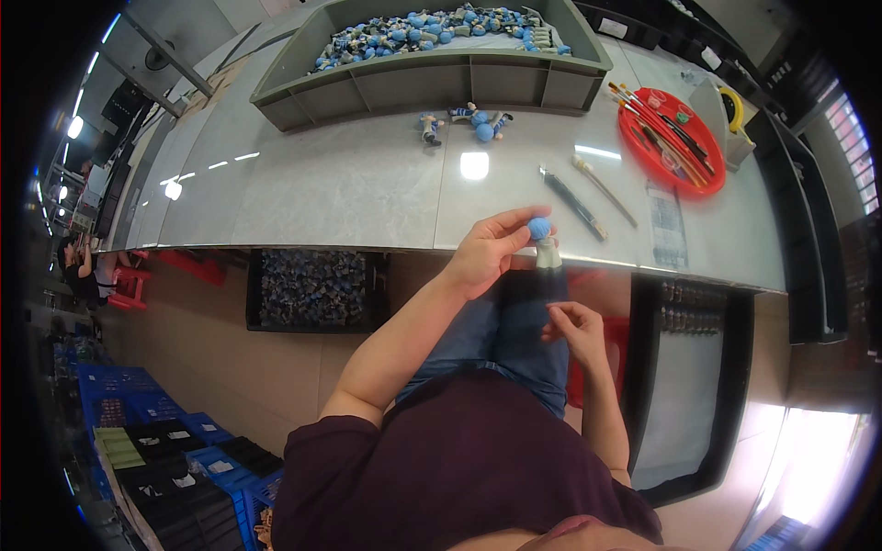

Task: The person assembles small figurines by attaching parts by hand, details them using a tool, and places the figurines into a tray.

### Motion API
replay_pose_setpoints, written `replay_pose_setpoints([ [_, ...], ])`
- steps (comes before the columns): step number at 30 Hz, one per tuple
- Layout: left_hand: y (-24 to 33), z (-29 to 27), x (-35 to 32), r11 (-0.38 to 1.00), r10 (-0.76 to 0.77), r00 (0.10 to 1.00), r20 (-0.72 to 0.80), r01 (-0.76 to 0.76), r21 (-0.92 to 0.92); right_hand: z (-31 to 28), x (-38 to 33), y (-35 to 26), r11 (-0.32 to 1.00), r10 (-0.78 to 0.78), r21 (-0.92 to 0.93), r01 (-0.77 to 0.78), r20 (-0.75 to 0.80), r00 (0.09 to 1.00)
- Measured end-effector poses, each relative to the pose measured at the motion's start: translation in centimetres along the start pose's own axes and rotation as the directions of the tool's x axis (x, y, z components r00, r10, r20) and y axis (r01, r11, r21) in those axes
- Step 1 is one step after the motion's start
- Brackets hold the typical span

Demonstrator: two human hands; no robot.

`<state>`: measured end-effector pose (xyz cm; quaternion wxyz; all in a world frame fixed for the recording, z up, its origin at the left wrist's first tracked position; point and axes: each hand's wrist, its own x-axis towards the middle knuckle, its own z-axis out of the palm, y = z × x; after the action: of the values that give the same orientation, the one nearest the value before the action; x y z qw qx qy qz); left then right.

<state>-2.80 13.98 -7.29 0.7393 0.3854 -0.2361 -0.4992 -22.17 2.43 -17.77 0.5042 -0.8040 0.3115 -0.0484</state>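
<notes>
My left hand [491, 253] pinches a small figurine [548, 253] by its round blue head, just over the table's near edge. Its body is pale and its lower part looks dark. Below it and to the right is my right hand [579, 332], apart from the figurine, thumb and fingertips brought together. Whatever those fingertips hold, if anything, is too small to make out. Several similar loose figurines [484, 131] lie farther back on the table [349, 184].
A grey bin [413, 96] of figurines stands at the back. To the right lie a dark slim tool [574, 204], a paintbrush [604, 190] and a red dish [703, 186] of brushes. A black crate [253, 292] and a black tray [648, 390] flank my legs.
</notes>
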Motion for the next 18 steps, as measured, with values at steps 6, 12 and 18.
replay_pose_setpoints([
  [6,-0.3,0.5,-0.6,0.999,-0.034,0.999,-0.002,0.034,0.001,-0.9,-2.1,-8.7,0.696,-0.128,0.693,0.186,-0.135,0.982],
  [12,-0.7,0.2,-1.0,0.998,-0.06,0.997,-0.038,0.06,0.019,-0.3,-1.3,-9.9,0.508,-0.073,0.862,-0.004,0.047,0.996],
  [18,-0.4,0.3,0.0,0.99,-0.111,0.992,-0.062,0.116,0.077,-0.9,-0.6,-9.5,0.285,-0.03,0.945,-0.16,0.176,0.984],
])
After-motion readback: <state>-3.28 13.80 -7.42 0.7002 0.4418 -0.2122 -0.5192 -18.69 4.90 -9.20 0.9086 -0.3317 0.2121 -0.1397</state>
